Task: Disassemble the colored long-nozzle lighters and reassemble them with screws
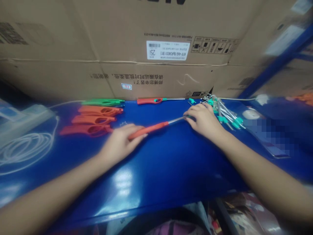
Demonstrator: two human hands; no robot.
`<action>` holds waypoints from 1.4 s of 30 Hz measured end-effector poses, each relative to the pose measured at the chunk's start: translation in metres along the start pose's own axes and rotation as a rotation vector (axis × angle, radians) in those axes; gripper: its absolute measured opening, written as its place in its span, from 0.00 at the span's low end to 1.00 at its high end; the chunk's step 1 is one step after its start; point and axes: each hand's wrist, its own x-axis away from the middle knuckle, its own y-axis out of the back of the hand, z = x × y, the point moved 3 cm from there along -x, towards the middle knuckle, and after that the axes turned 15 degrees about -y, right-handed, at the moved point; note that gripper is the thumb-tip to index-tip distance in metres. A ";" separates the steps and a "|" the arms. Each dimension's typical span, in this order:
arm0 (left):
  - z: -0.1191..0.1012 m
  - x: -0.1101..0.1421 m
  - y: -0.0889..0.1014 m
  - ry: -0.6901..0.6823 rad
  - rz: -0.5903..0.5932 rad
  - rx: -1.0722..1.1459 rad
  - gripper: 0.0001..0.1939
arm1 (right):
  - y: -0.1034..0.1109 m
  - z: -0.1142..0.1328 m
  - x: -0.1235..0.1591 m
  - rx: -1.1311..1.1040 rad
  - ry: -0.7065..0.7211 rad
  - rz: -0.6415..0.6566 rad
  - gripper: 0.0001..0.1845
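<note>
A long-reach lighter with a red handle (156,126) and a thin metal tube (177,120) is stretched between my hands. My left hand (122,140) is closed around the handle's rear end. The fingers of my right hand (202,119) pinch the tip of the tube, where a small dark bit shows. Just beyond my right hand lies a pile of metal tubes with teal parts (226,114). Past my left hand are red handles (88,130), orange handles (97,111) and green handles (104,102). Another red lighter (149,101) with its tube lies at the back.
A large cardboard box (122,32) stands behind the blue table (156,176). On the left are a coiled white cable (29,148) and a pale power strip (26,122). A white round object (251,113) and a flat, partly blurred-out device (271,140) lie on the right.
</note>
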 end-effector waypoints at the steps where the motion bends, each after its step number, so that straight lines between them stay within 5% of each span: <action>1: 0.000 0.000 0.000 -0.007 -0.005 0.006 0.15 | 0.000 0.001 0.000 -0.006 0.036 0.002 0.08; 13: 0.001 0.000 0.000 0.003 -0.033 -0.007 0.16 | 0.005 -0.005 0.002 0.132 0.114 0.018 0.11; 19: -0.006 0.000 0.001 0.164 0.030 0.060 0.18 | 0.011 -0.005 0.001 0.128 0.258 -0.016 0.10; 29: -0.012 0.000 -0.003 0.593 -0.008 0.496 0.24 | 0.016 0.015 0.007 0.024 0.361 -0.099 0.04; 42: -0.023 0.002 -0.011 0.625 0.041 0.801 0.24 | 0.018 0.050 0.031 -0.244 0.602 -0.112 0.08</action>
